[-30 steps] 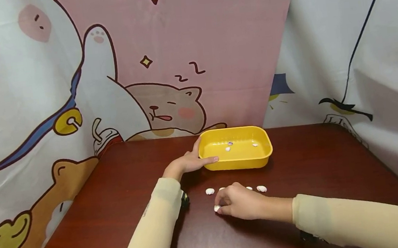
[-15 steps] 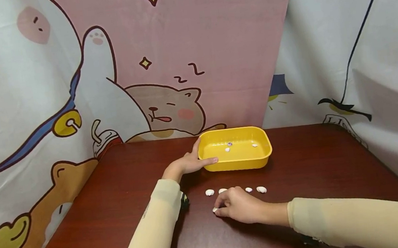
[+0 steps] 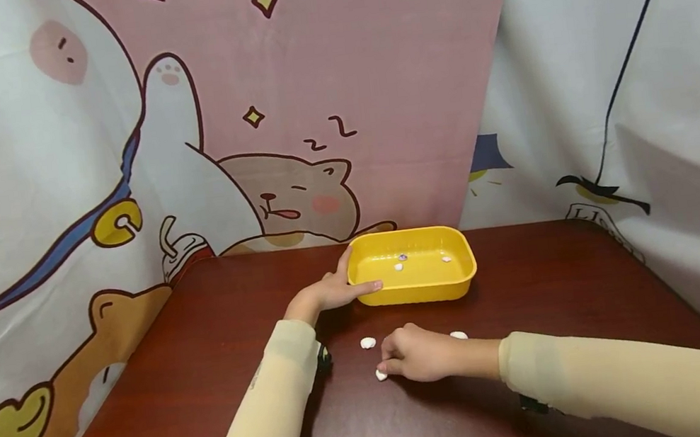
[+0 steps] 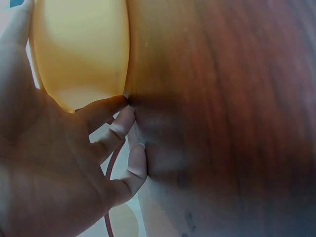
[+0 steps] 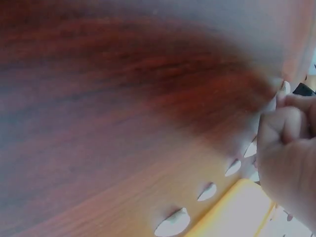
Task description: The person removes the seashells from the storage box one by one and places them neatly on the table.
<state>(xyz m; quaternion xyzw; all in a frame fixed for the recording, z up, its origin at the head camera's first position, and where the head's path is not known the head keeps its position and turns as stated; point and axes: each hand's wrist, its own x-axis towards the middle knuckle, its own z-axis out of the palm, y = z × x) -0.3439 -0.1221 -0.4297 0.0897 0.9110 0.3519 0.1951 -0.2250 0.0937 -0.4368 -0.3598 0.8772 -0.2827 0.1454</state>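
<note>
My right hand (image 3: 420,355) pinches a small white seashell (image 3: 381,375) between thumb and fingertips, low at the tabletop in front of a row of shells. In the right wrist view the shell (image 5: 285,88) shows at the fingertips. My left hand (image 3: 331,292) holds the left end of a yellow plastic tray (image 3: 418,294), its thumb along the front wall. Inside the tray lie a purplish shell (image 3: 402,257) and two white ones. The left wrist view has the palm (image 4: 44,163) at the tray's end, with some fingertips touching the table.
Behind my right hand a row of white shells runs across the dark red-brown table (image 3: 244,372). One shell (image 3: 368,342) shows at its left end, another (image 3: 458,336) at its right; the hand hides those between. A cartoon-printed cloth (image 3: 408,98) hangs behind the table.
The right wrist has shifted slightly left, and the hand now covers the middle shells of the row. The pinched shell stays almost in place. The left hand and tray have not visibly moved.
</note>
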